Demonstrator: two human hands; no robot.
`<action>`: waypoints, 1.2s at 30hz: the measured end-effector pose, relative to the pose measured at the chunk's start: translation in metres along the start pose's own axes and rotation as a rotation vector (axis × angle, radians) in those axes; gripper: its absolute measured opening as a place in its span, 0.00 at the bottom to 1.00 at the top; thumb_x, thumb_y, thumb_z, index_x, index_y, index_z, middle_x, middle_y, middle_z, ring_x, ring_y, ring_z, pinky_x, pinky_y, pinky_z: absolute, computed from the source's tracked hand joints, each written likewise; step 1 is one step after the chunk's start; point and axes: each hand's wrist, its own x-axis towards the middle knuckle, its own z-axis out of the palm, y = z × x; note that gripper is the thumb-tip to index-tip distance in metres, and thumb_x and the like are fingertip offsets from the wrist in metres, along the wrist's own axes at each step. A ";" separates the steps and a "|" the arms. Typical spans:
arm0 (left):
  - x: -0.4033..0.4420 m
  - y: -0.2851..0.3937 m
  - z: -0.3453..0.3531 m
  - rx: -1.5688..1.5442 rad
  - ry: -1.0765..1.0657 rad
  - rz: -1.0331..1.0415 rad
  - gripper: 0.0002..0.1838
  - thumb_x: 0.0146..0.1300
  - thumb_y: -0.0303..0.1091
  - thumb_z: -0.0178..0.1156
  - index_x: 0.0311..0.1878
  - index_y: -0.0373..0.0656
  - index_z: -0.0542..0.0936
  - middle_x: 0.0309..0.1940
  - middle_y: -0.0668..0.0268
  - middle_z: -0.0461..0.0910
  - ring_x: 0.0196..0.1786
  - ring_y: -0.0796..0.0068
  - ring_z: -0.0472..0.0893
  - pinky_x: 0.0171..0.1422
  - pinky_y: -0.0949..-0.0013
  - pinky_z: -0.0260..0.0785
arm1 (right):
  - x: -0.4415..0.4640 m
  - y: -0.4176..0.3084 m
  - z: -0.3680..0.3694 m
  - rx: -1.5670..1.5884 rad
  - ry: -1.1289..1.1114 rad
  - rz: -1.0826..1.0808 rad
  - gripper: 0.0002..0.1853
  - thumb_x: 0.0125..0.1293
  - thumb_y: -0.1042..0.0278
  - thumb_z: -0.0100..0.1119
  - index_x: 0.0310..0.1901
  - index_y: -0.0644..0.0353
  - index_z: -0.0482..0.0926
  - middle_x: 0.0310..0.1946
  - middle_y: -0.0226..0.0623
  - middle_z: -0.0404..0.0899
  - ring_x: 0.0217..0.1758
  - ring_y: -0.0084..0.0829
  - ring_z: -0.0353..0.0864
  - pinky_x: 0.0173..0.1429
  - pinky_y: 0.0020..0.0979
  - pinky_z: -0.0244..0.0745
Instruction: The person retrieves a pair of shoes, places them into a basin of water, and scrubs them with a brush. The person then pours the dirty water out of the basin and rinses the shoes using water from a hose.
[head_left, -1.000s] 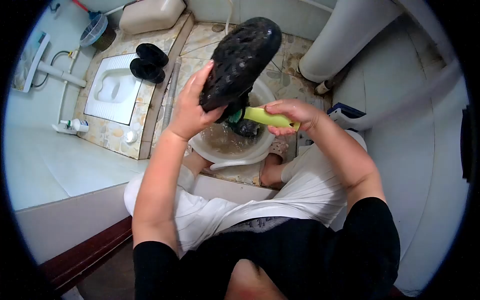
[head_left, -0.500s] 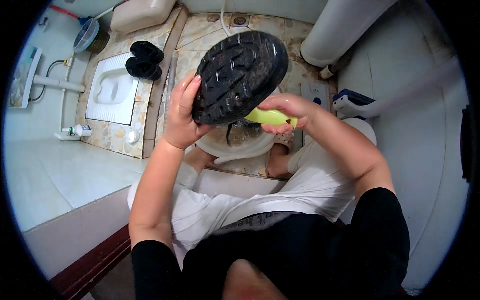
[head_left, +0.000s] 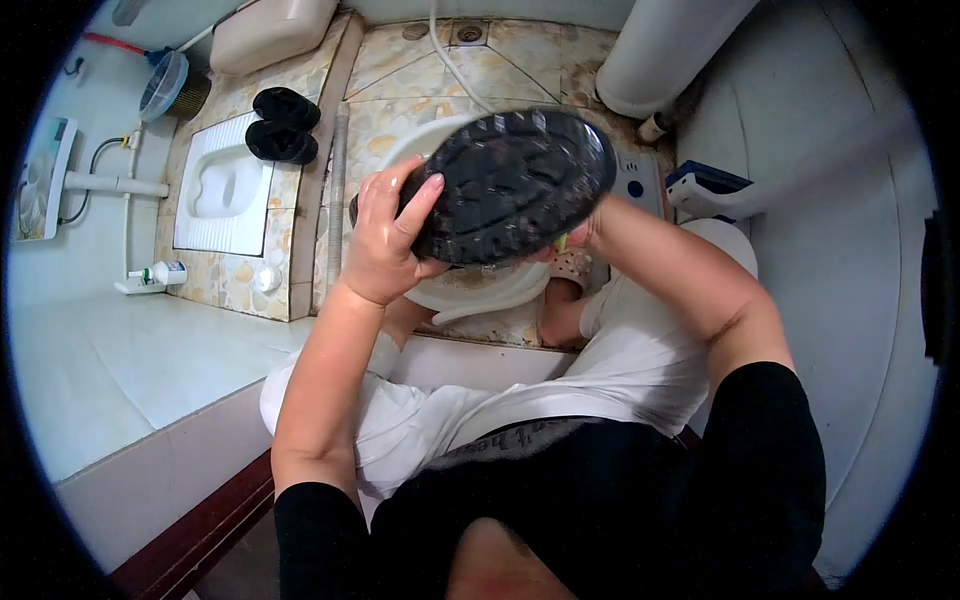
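Observation:
A wet black shoe (head_left: 515, 185) is held above a white basin (head_left: 500, 300), its dark treaded sole turned up toward me. My left hand (head_left: 390, 230) grips the shoe's left end, fingers over the edge. My right hand (head_left: 578, 236) is mostly hidden beneath the shoe's right side. A small piece of the yellow-green brush handle (head_left: 561, 242) shows at its fingers; the rest of the brush is out of sight. Some murky water shows in the basin under the shoe.
A pair of black shoes (head_left: 283, 125) stands beside the white squat toilet (head_left: 222, 190). A white hose (head_left: 455, 65) runs to the basin. Behind it is a floor drain (head_left: 468, 35). A white pedestal (head_left: 665, 50) rises at back right. A white bottle (head_left: 170, 272) lies at left.
The shoe has turned from slanting upward to lying more sideways, sole toward me, and has shifted right. My right hand and the brush handle have become mostly covered by it.

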 end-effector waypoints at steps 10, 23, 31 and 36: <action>-0.031 -0.032 0.018 -0.103 0.223 -0.350 0.35 0.42 0.30 0.60 0.57 0.41 0.58 0.51 0.54 0.63 0.52 0.58 0.65 0.56 0.64 0.57 | 0.003 0.011 0.003 -1.360 0.417 -0.265 0.16 0.57 0.62 0.42 0.46 0.54 0.72 0.31 0.46 0.76 0.36 0.42 0.75 0.45 0.40 0.66; -0.035 -0.036 0.022 -1.676 0.660 -1.117 0.34 0.56 0.58 0.40 0.57 0.41 0.59 0.55 0.60 0.63 0.56 0.59 0.64 0.61 0.59 0.54 | 0.030 0.000 0.014 -0.336 0.548 -0.292 0.31 0.45 0.43 0.60 0.37 0.63 0.64 0.21 0.31 0.64 0.19 0.21 0.62 0.19 0.22 0.58; -0.025 -0.021 0.024 -1.763 0.355 -1.028 0.34 0.51 0.57 0.50 0.56 0.43 0.62 0.54 0.61 0.65 0.55 0.61 0.65 0.59 0.61 0.57 | 0.040 0.013 0.028 -0.501 0.428 -0.403 0.25 0.45 0.68 0.58 0.46 0.66 0.63 0.35 0.37 0.70 0.37 0.25 0.68 0.38 0.23 0.66; -0.026 -0.031 0.030 -1.578 0.391 -1.083 0.28 0.55 0.44 0.52 0.57 0.41 0.60 0.52 0.63 0.66 0.53 0.66 0.66 0.58 0.66 0.56 | 0.056 0.030 0.000 -0.607 0.564 -0.618 0.20 0.45 0.74 0.52 0.43 0.67 0.66 0.36 0.51 0.72 0.42 0.42 0.72 0.47 0.33 0.65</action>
